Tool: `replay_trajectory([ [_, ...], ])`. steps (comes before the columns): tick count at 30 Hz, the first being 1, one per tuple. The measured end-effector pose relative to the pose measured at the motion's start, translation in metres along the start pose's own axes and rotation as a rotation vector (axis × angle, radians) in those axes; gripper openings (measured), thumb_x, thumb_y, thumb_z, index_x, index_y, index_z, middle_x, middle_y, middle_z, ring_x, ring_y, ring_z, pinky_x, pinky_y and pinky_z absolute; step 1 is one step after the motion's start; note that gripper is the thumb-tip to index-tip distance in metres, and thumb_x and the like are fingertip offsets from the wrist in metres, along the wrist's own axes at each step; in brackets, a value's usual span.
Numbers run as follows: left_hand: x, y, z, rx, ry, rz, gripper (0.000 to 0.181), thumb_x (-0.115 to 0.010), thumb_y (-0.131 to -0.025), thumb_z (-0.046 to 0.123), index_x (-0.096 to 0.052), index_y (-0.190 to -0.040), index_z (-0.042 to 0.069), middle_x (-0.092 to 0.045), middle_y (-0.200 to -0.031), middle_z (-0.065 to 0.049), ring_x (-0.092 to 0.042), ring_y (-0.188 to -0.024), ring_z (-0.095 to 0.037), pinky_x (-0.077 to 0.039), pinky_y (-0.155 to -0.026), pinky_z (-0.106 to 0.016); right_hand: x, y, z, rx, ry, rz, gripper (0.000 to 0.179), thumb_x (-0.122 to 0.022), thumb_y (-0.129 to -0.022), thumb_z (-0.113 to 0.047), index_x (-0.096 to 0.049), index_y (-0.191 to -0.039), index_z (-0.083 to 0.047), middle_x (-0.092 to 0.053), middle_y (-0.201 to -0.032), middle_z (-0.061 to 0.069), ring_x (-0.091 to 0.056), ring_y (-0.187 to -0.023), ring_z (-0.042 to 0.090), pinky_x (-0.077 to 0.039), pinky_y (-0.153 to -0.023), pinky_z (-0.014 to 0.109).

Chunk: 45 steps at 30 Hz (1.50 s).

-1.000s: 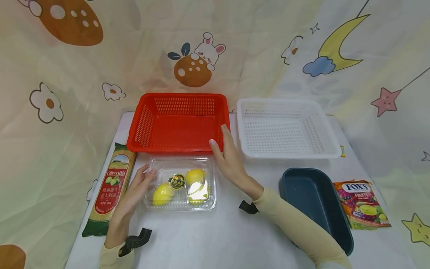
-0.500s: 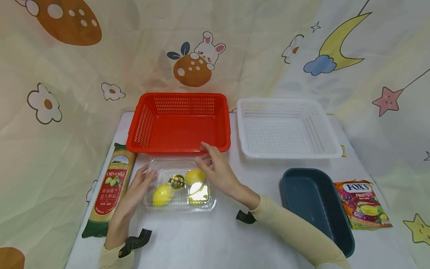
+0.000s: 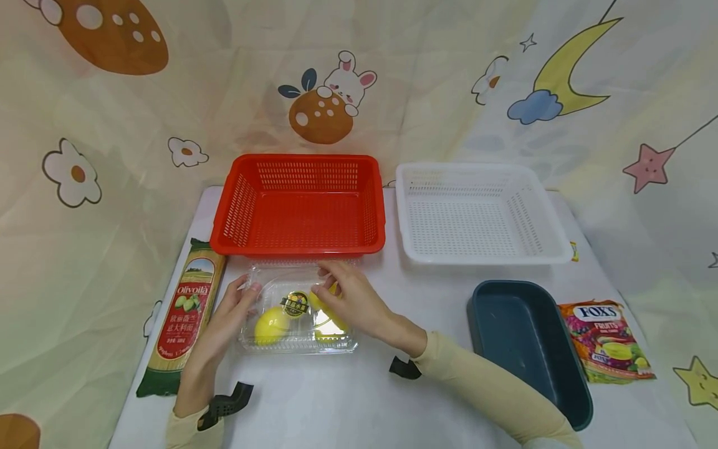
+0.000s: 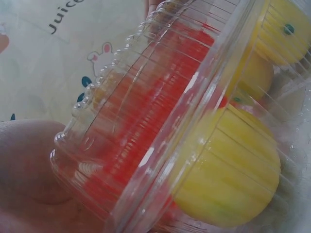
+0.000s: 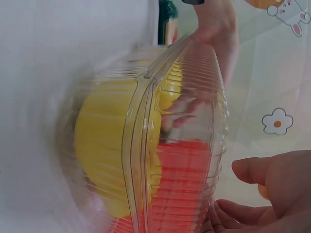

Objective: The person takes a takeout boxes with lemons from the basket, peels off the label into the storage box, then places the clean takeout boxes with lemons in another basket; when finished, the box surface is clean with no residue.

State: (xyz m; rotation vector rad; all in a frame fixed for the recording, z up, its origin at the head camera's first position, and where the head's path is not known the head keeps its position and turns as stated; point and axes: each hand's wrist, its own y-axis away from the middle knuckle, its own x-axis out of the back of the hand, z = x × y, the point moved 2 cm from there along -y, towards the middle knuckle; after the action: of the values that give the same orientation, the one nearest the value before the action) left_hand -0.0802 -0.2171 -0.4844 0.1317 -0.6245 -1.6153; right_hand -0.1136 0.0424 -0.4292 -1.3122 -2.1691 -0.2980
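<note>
A clear plastic clamshell box (image 3: 300, 337) with its lid down holds several yellow fruits (image 3: 272, 325) and bears a dark round sticker (image 3: 295, 304). My left hand (image 3: 217, 324) grips the box at its left side, thumb near the lid's corner. Over the far right part of the lid lies my right hand (image 3: 359, 300), hiding some of the fruit. In the right wrist view, the thumb (image 5: 250, 171) stands off the ribbed lid (image 5: 206, 121) while the fingertips are right at its edge. Small green spots show on the fruit (image 4: 228, 170) in the left wrist view.
Just beyond the box stands a red basket (image 3: 308, 218), with a white basket (image 3: 457, 215) to its right. A dark blue tray (image 3: 527, 343) and a candy bag (image 3: 604, 342) lie to the right. A spaghetti packet (image 3: 187, 312) lies beside my left forearm.
My right hand has moved left and nearer, from beside the red basket's right corner to over the box lid. My left hand and the box have stayed about where they were.
</note>
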Motion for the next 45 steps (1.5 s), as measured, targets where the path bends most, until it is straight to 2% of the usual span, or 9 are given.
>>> replay_trajectory([
  [3, 0.000, -0.001, 0.000, 0.002, 0.001, -0.001, 0.087, -0.045, -0.102, 0.059, 0.002, -0.164, 0.020, -0.022, -0.165, -0.024, -0.035, -0.143, -0.049, -0.022, -0.113, -0.076, -0.002, 0.000, -0.002, -0.001, 0.022, -0.015, 0.046, -0.067, -0.098, -0.020, -0.057, -0.139, -0.003, -0.069, -0.119, 0.011, -0.064, -0.095, 0.015, -0.059, -0.084, 0.038],
  [9, 0.000, -0.002, 0.001, 0.014, 0.001, -0.004, 0.085, -0.045, -0.103, 0.058, 0.003, -0.164, 0.021, -0.022, -0.165, -0.024, -0.035, -0.143, -0.049, -0.022, -0.113, -0.077, -0.006, 0.001, -0.005, 0.010, 0.083, -0.041, 0.043, -0.067, -0.098, -0.019, -0.059, -0.138, -0.007, -0.071, -0.115, 0.003, -0.063, -0.096, 0.011, -0.056, -0.085, 0.029],
  [12, 0.000, -0.002, 0.001, 0.012, 0.002, -0.005, 0.084, -0.045, -0.104, 0.056, 0.003, -0.164, 0.021, -0.022, -0.165, -0.024, -0.035, -0.144, -0.049, -0.021, -0.113, -0.078, -0.008, 0.003, -0.007, 0.024, 0.096, -0.048, 0.040, -0.067, -0.098, -0.019, -0.062, -0.136, -0.007, -0.072, -0.115, 0.002, -0.063, -0.096, 0.011, -0.056, -0.086, 0.028],
  [17, 0.000, -0.003, 0.001, -0.001, -0.003, -0.009, 0.085, -0.044, -0.104, 0.055, 0.004, -0.164, 0.020, -0.021, -0.165, -0.024, -0.035, -0.144, -0.049, -0.021, -0.112, -0.078, -0.011, 0.004, -0.010, 0.034, 0.077, -0.060, 0.036, -0.068, -0.097, -0.016, -0.065, -0.131, -0.006, -0.073, -0.116, 0.004, -0.064, -0.094, 0.012, -0.059, -0.086, 0.031],
  [22, 0.000, -0.004, 0.001, -0.002, -0.005, -0.008, 0.085, -0.044, -0.104, 0.056, 0.004, -0.164, 0.019, -0.021, -0.165, -0.025, -0.035, -0.143, -0.050, -0.021, -0.112, -0.079, -0.013, 0.004, -0.012, 0.040, 0.082, -0.065, 0.035, -0.070, -0.095, -0.014, -0.066, -0.129, -0.005, -0.073, -0.117, 0.005, -0.065, -0.093, 0.011, -0.059, -0.084, 0.028],
  [31, 0.000, -0.004, 0.000, 0.001, -0.004, -0.004, 0.084, -0.044, -0.104, 0.055, 0.003, -0.164, 0.020, -0.022, -0.165, -0.024, -0.036, -0.143, -0.050, -0.022, -0.111, -0.079, -0.017, 0.003, -0.013, 0.062, 0.017, -0.029, 0.034, -0.072, -0.093, -0.010, -0.067, -0.126, -0.004, -0.073, -0.113, 0.007, -0.070, -0.094, 0.013, -0.061, -0.085, 0.033],
  [39, -0.001, -0.003, 0.000, -0.008, -0.005, 0.001, 0.082, -0.043, -0.105, 0.054, 0.001, -0.164, 0.017, -0.023, -0.164, -0.025, -0.037, -0.143, -0.050, -0.025, -0.114, -0.075, -0.024, 0.002, -0.015, 0.071, -0.029, -0.013, 0.036, -0.076, -0.091, -0.012, -0.066, -0.125, -0.004, -0.072, -0.112, 0.007, -0.072, -0.092, 0.013, -0.059, -0.081, 0.020],
  [45, 0.000, -0.002, 0.001, -0.020, -0.002, -0.002, 0.082, -0.044, -0.105, 0.054, 0.001, -0.164, 0.018, -0.023, -0.164, -0.025, -0.036, -0.143, -0.049, -0.026, -0.114, -0.074, -0.028, 0.001, -0.015, 0.079, -0.032, 0.012, 0.036, -0.078, -0.089, -0.010, -0.067, -0.124, -0.004, -0.072, -0.109, 0.008, -0.073, -0.091, 0.015, -0.060, -0.080, 0.024],
])
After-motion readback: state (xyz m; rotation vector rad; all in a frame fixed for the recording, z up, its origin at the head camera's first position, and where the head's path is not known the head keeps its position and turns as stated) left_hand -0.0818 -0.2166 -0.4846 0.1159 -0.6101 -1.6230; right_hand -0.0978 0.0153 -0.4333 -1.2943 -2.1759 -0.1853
